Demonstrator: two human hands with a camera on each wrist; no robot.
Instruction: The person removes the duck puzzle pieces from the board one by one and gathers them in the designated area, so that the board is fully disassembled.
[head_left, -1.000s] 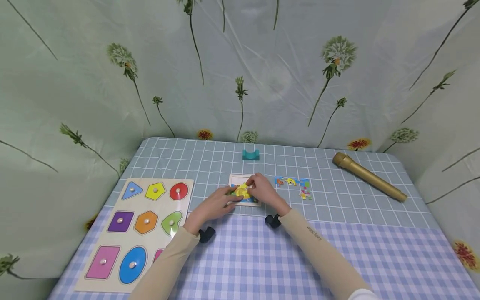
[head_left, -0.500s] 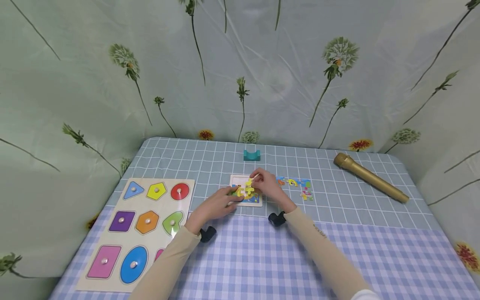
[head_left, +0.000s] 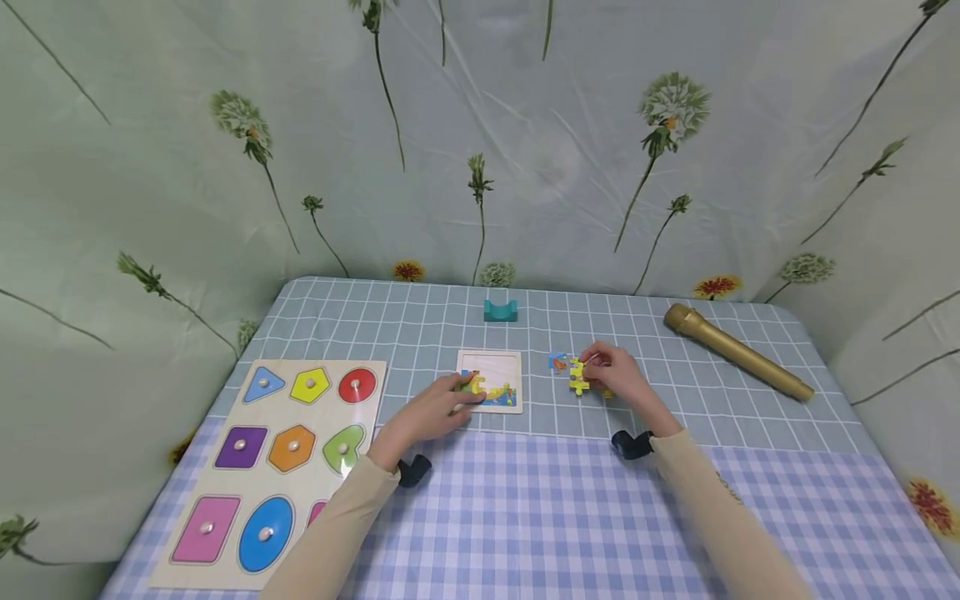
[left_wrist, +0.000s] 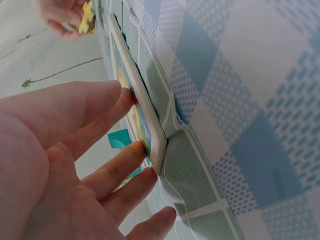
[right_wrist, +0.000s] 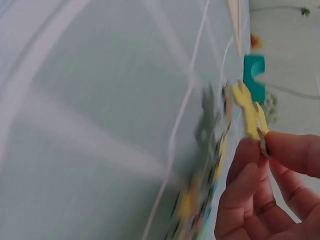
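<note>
A small wooden puzzle tray (head_left: 501,360) lies mid-table, its lower part filled with colourful pieces and its upper part bare. My left hand (head_left: 431,410) rests on its left side; in the left wrist view the fingertips touch the tray's pieces and rim (left_wrist: 155,130), fingers fairly straight. Right of the tray, my right hand (head_left: 621,375) pinches yellow jigsaw pieces (head_left: 578,385) between thumb and fingers. They appear joined, held tilted above the table in the right wrist view. Beneath and beside them lie loose jigsaw pieces (head_left: 557,362), partly hidden by the right hand.
A large shape board (head_left: 300,492) with knobbed pieces lies at the left, partly under the left forearm. A teal arch block (head_left: 500,312) stands behind the tray. At the right back lies a gold microphone (head_left: 738,352). A dandelion-print curtain (head_left: 555,125) hangs behind the table.
My right hand has lifted the yellow jigsaw pieces out of the tray and carried them right, over the loose pieces. The left hand stays on the tray.
</note>
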